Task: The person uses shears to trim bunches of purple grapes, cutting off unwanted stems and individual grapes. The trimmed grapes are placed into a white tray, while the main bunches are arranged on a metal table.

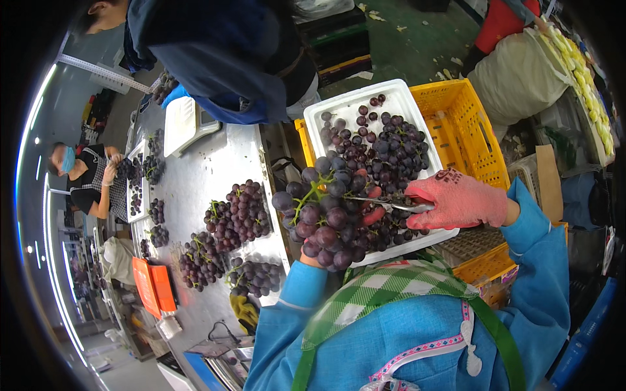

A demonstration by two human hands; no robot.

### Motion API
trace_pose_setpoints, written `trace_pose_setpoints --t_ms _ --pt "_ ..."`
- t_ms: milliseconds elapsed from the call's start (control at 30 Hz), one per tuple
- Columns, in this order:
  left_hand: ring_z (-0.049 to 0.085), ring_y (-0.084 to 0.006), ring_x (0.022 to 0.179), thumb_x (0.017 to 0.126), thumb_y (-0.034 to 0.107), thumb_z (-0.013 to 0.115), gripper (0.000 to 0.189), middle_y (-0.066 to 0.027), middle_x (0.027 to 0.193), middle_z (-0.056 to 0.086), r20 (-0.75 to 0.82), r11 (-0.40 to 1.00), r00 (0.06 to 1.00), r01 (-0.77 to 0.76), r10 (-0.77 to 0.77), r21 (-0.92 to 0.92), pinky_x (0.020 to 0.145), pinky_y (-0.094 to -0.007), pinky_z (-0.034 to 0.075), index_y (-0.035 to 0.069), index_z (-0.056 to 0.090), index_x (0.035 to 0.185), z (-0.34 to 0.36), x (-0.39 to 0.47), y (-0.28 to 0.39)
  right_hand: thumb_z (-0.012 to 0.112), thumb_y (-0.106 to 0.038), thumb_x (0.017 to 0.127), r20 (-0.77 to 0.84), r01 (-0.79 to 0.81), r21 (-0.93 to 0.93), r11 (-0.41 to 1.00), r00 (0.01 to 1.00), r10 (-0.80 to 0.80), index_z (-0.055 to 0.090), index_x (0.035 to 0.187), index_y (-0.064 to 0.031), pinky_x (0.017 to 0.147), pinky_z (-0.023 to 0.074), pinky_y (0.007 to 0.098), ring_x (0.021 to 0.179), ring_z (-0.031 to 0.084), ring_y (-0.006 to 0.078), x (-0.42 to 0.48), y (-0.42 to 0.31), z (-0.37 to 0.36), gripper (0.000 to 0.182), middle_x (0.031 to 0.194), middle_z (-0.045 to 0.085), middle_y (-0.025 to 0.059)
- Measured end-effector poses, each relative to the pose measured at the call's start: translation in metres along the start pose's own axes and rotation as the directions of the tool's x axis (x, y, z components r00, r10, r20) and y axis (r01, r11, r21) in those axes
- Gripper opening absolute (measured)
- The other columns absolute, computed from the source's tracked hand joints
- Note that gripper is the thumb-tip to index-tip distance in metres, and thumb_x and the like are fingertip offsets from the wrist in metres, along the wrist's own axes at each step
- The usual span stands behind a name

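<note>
My right hand (452, 199), in a pink glove, is closed around small metal scissors (398, 204), whose blades reach to a large bunch of dark grapes (325, 210) with green stems. That bunch is held up by my left hand (313, 258), mostly hidden behind the grapes; some pink glove fingertips show through beside the blades. Below the bunch, a white foam tray (337, 100) holds loose grapes and another dark bunch (401, 146). The tray rests on a yellow plastic crate (459, 122).
On the steel table (190, 181) to the left lie several grape bunches (200, 261), a white scale (188, 124), an orange device (152, 288) and yellow-black gloves (243, 310). One co-worker stands close at the top, another across the table. More yellow crates (484, 266) sit at right.
</note>
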State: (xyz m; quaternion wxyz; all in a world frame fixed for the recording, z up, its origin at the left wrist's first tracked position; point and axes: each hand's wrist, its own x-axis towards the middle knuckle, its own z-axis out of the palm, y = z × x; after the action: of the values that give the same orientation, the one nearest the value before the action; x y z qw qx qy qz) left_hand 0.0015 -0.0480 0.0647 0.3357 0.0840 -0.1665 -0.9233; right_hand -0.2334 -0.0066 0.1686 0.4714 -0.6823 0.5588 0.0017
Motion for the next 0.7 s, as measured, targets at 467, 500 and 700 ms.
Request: trace_pose_setpoints --t_ms 467,500,700 --pt "0.028 -0.0318 0.130 0.094 0.036 0.036 0.050 -0.0087 0.141 0.027 -0.004 0.999 0.999 0.034 -0.034 -0.016 0.103 -0.0504 0.030 0.016 0.023 0.138 0.000 0.002 -0.010 0.059 -0.040 0.082 0.233 0.002 0.277 0.961 0.970 -0.069 0.057 0.099 -0.0042 0.064 0.0421 0.0262 0.070 0.051 0.0121 0.005 0.037 -0.005 0.039 0.070 0.053 0.0013" --pt "0.028 -0.0318 0.130 0.094 0.036 0.036 0.050 -0.0087 0.141 0.027 -0.009 0.999 0.999 0.037 -0.037 -0.018 0.103 -0.0506 0.030 0.016 0.023 0.138 0.000 0.002 -0.010 0.059 -0.038 0.082 0.258 -0.002 0.321 0.947 0.963 -0.085 0.057 0.097 -0.0034 0.062 0.0410 0.0252 0.068 0.048 0.0105 0.006 0.037 -0.007 0.038 0.069 0.051 0.0004" --pt "0.027 -0.0322 0.130 0.094 0.036 0.037 0.050 -0.0088 0.141 0.027 -0.017 0.999 0.999 0.042 -0.043 -0.021 0.103 -0.0516 0.030 0.016 0.024 0.138 0.000 0.003 -0.012 0.062 -0.036 0.082 0.284 0.022 0.517 0.856 0.938 -0.196 0.060 0.080 -0.0026 0.049 0.0386 0.0205 0.056 0.046 0.0050 0.010 0.052 -0.001 0.034 0.063 0.050 -0.0025"
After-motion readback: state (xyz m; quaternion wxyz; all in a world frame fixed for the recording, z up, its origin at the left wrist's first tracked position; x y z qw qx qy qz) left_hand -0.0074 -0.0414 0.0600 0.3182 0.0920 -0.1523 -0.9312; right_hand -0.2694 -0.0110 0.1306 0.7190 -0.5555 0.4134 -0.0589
